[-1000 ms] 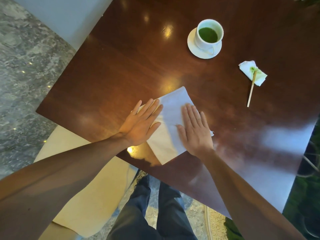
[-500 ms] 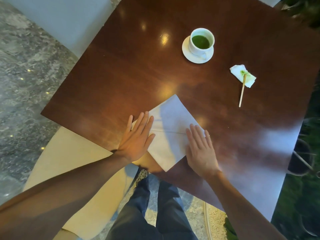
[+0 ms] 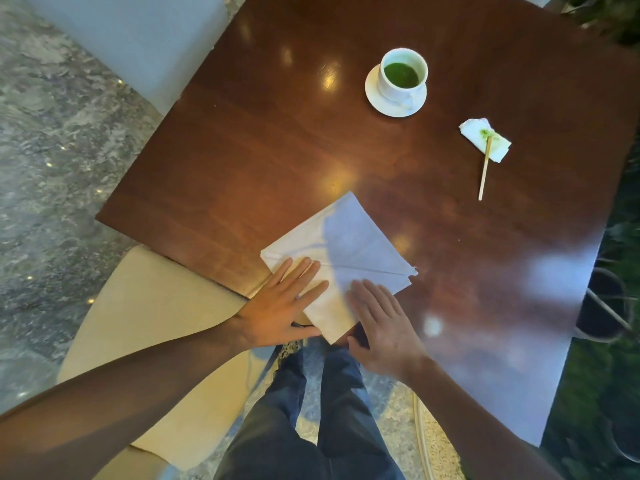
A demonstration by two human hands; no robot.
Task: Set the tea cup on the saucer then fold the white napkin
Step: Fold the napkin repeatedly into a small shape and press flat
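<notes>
Far left, the grey marbled floor runs past a pale blue chair back up top, and the cream seat cushion sits tucked just under the near edge of the table, dark polished wood with ceiling lights gleaming on it.

My left hand lies flat, fingers straight and a little spread, palm down. The fingertips press on the near-left part of the white napkin, while the heel of the hand hangs over the table's edge. Nothing is gripped, it is just pressing.

The napkin is folded, lying like a diamond with one corner pointing away from me and one corner poking just past the table's near edge. A crease line runs across it toward its right-hand corner, where the layered edges show.

My right hand is flat too, fingers straight and together, resting on the napkin's near-right side; its outline is a bit blurred. Below both hands, my legs in dark jeans.

Further right and well away, the tea cup sits on its saucer, green tea inside, its handle turned toward me. Right of that, a small crumpled tissue with a green stain, and a thin wooden stick with its far end lying on the tissue.
</notes>
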